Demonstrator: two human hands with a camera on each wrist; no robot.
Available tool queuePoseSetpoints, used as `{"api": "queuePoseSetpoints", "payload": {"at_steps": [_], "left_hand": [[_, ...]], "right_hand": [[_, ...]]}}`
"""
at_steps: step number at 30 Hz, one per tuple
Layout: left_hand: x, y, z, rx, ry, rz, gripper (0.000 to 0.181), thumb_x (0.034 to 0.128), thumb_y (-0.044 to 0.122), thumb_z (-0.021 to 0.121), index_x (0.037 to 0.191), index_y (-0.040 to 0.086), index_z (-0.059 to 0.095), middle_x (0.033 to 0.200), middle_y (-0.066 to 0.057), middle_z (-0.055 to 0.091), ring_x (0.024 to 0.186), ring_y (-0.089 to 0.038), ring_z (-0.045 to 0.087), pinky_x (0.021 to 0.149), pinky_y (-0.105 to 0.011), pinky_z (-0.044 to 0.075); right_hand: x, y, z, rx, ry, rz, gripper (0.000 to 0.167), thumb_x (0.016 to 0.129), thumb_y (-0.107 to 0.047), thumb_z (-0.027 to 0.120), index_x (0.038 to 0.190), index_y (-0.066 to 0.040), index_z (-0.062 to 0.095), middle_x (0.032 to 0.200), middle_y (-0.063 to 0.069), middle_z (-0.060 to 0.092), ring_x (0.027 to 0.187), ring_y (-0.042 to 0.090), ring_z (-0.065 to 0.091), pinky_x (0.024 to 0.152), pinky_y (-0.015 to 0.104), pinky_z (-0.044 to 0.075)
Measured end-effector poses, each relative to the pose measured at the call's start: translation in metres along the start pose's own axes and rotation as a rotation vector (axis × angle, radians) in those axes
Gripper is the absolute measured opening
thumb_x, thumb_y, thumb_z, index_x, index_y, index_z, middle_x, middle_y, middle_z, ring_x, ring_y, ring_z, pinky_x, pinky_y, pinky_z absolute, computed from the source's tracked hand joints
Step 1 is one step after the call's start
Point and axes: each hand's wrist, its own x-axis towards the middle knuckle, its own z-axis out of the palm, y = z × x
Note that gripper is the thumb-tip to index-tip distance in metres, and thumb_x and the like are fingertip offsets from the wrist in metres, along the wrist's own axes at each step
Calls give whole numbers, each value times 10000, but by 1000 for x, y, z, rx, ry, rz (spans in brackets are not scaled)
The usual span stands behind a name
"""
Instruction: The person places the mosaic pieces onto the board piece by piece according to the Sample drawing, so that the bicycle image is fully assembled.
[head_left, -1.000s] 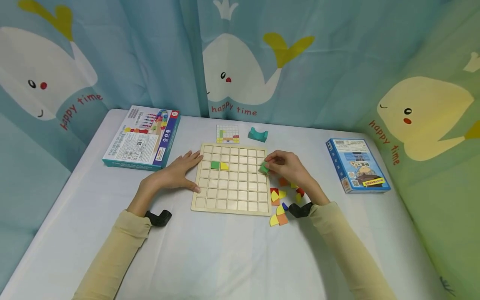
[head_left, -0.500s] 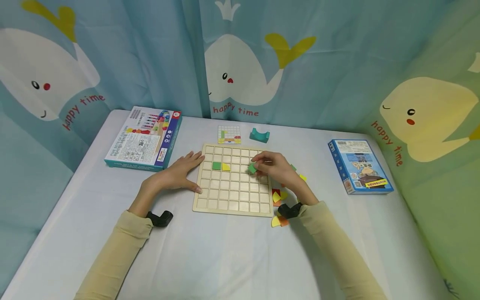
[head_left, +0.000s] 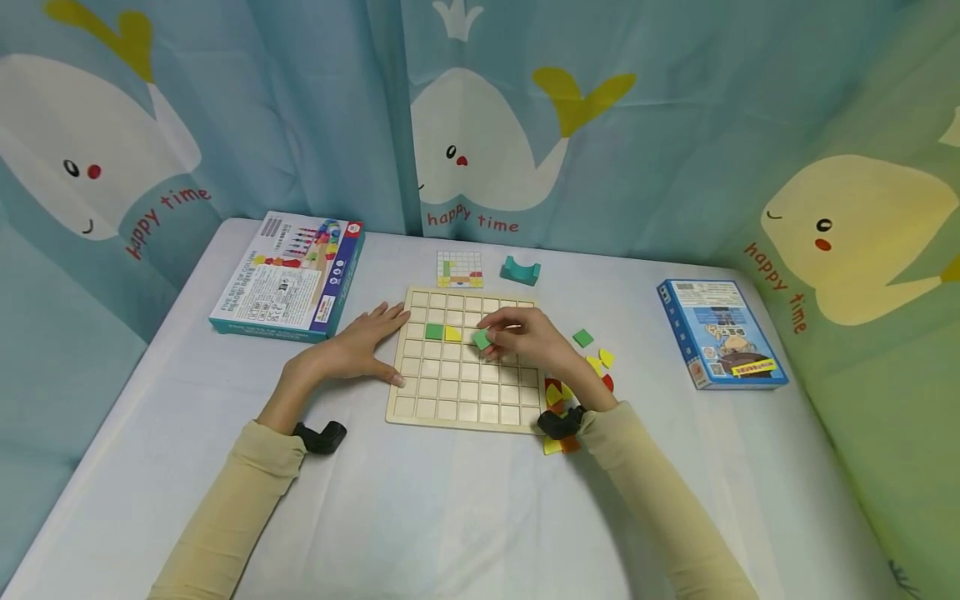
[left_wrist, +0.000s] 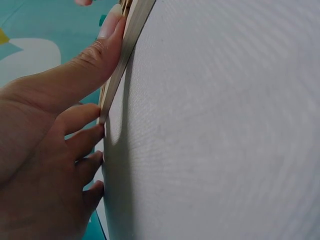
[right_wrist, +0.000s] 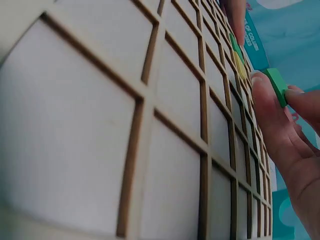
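A wooden grid board (head_left: 468, 390) lies flat on the table. One green square tile (head_left: 434, 332) and a yellow quarter-circle tile (head_left: 452, 333) sit side by side in its cells near the upper left. My right hand (head_left: 525, 337) pinches another green square tile (right_wrist: 276, 86) between thumb and fingers, just above the board and right of the yellow piece. My left hand (head_left: 356, 346) rests at the board's left edge with fingers spread; in the left wrist view its thumb (left_wrist: 107, 37) and fingertips touch that wooden edge.
Behind the board lie a printed pattern card (head_left: 460, 269) and a teal curved holder (head_left: 521, 271). Loose tiles, among them a green square (head_left: 583, 337), are scattered right of the board, partly under my right wrist. Boxes stand at left (head_left: 285, 275) and right (head_left: 722, 333).
My right hand has moved left across the board with the green tile, from its right edge toward the yellow piece. The left hand stays in place.
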Motion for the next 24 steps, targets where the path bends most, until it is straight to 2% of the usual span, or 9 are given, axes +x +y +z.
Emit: {"api": "queuePoseSetpoints", "payload": {"at_steps": [6,15,22,24], "left_hand": [[1,0,0,5,0,3,1121,810,353,876,1647,64,189,1736,-148,74,1601,-390,-29,1300,-567,-11],[-1,0,-1,3,-3,0,1111,815,358,872,1645,57,197,1734,-159,71,1600,-394,-26,1300,-570,-7],[0,0,0,-2,-8,-5,1107,822,367,865,1648,67,190,1737,-145,66,1600,-394,-32,1299,-573,-11],[0,1,-1,-2,-8,-5,1105,824,368,864,1648,68,191,1738,-143,65,1600,-395,-32,1298,-578,-11]], "right_hand": [[4,-4,9,13,-35,12,292,1010,16,534,1272,30,662,1058,214,636,906,280,768,841,380,648],[13,-8,22,23,-71,2,296,991,41,575,1270,43,675,1046,199,634,937,309,780,864,367,642],[18,-12,29,-141,-71,-39,303,992,-16,610,1280,0,701,1062,156,693,924,219,774,892,295,610],[20,-13,31,-134,-79,-41,308,993,-7,604,1285,5,698,1060,165,695,915,228,780,890,301,616]]}}
